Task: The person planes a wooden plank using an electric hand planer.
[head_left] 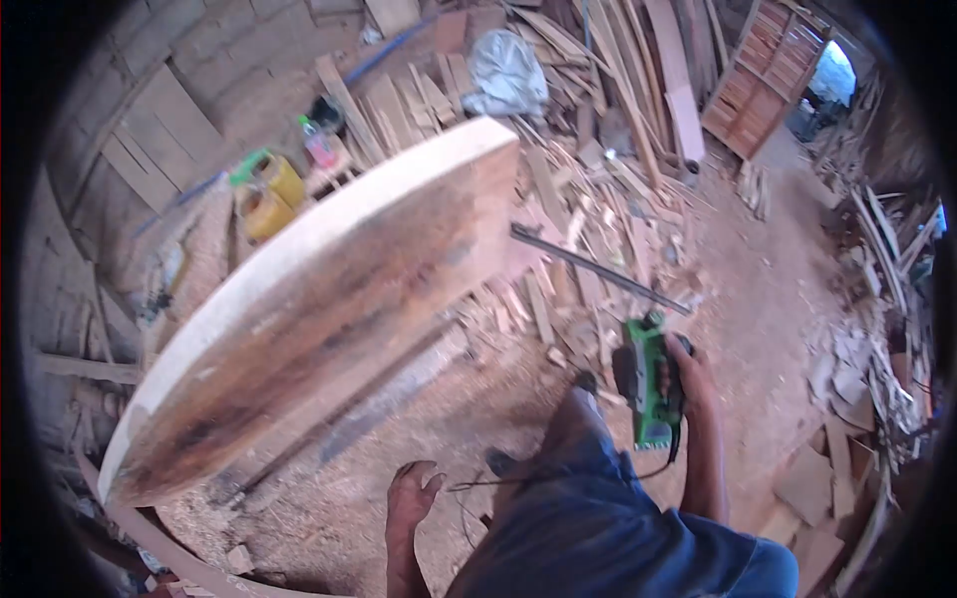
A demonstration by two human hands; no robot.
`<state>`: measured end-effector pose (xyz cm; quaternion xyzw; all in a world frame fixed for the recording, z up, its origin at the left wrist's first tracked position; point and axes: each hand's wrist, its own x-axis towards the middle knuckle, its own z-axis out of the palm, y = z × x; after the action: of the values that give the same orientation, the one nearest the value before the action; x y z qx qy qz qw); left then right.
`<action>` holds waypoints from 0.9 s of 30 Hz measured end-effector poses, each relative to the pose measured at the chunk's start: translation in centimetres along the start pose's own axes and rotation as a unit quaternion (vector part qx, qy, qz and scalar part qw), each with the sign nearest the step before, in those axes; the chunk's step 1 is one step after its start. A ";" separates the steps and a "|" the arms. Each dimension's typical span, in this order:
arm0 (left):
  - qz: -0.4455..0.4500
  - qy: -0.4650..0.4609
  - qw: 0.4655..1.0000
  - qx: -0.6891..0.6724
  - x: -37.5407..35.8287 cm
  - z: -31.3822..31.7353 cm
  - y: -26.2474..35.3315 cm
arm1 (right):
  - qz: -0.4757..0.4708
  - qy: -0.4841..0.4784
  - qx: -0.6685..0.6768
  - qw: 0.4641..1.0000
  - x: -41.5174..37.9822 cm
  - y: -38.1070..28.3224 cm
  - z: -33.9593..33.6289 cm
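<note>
My right hand [692,371] is wrapped round the handle of a green electric hand planer [650,387], held out to the right of my legs. The planer's dark cord [653,472] hangs from its rear and runs across my shorts toward the left. My left hand [411,492] is low in front of me, fingers apart, with nothing in it. Ahead and to the left lies a large thick wooden board [329,289], its long curved edge pale and its face stained brown. A dark metal bar [598,267] sticks out from the board's right end.
Wood offcuts [568,289] and shavings litter the floor beyond the board. A yellow container [269,197] and a pink bottle [319,146] stand behind it. Planks lean at the back near a slatted wooden panel [766,78]. Scrap sheets [815,486] lie on the right.
</note>
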<state>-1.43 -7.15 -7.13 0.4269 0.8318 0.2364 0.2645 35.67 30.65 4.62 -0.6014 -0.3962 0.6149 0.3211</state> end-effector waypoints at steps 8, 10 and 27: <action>0.178 0.267 0.934 0.157 16.8 -19.1 20.8 | 0.052 -0.085 0.012 0.995 12.5 6.1 0.2; 0.125 0.246 0.948 0.161 22.6 -22.0 27.6 | 0.083 -0.133 0.011 0.987 15.8 6.9 0.8; -0.217 -0.110 0.967 -0.078 44.4 -23.0 38.0 | 0.219 -0.199 -0.109 0.949 41.7 18.7 -1.3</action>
<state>-16.00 46.00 23.00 0.2378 0.8493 0.1895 0.4316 35.53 58.16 -31.91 -0.5704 -0.3754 0.7301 0.0262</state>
